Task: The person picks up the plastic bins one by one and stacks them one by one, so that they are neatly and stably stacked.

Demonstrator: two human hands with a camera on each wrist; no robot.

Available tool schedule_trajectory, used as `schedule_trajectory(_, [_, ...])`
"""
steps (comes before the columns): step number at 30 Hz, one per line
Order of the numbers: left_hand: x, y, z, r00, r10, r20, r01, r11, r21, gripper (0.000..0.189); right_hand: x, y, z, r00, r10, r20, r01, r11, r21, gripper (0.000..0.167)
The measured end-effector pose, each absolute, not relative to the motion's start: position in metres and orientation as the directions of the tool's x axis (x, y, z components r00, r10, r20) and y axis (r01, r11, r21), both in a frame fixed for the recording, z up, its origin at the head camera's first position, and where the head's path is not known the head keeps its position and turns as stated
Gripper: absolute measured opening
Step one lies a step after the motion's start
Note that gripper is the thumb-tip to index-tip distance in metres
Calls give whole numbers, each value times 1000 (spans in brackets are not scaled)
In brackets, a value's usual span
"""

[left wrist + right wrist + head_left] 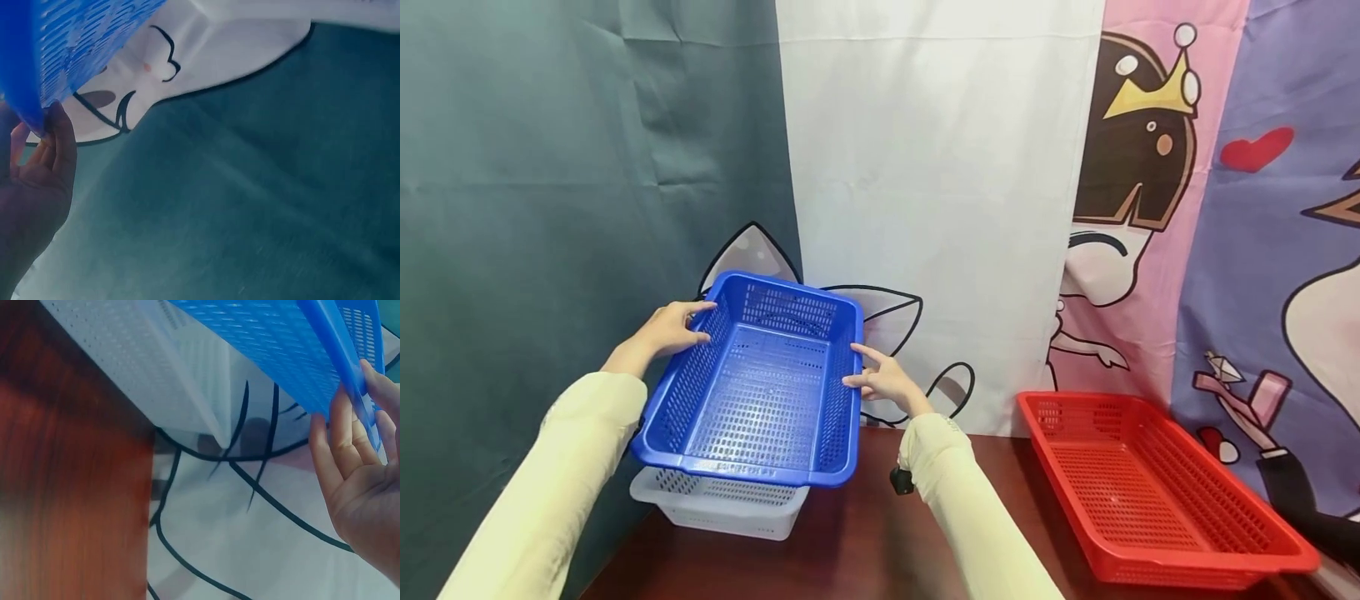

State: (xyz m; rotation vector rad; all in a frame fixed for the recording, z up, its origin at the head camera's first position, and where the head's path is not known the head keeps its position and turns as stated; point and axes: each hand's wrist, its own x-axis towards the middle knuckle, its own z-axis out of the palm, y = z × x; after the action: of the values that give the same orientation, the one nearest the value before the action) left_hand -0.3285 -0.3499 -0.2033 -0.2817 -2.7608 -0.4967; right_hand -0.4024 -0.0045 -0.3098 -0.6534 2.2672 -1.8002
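A blue plastic basket (767, 392) with slotted walls is held up and tilted, its inside facing the head camera. My left hand (668, 329) grips its left rim, and my right hand (883, 379) grips the right rim. In the left wrist view, the fingers (61, 134) pinch the blue edge. The right wrist view shows the thumb and fingers (340, 425) on both sides of the rim. Below the blue basket stands a white basket (730, 512), partly hidden by it; in the right wrist view a gap shows between the two.
A red basket (1195, 558) stands at the right on the dark red-brown table (865, 533). Behind the table hangs a cloth backdrop (940, 208) with cartoon figures. A small black object (901, 481) shows beside the right sleeve.
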Motion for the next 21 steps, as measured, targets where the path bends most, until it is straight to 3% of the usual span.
schedule_trajectory(10, [-329,-354,-190,-920,175,350,262,940,220,60,-394,-18,-326,-885,-434,167,-245,130,-961,74])
schedule_trajectory(21, [-336,-356,-200,-929,199,312,255,955,151,63,-396,-28,-332,-896,-429,117,-185,120,-975,74])
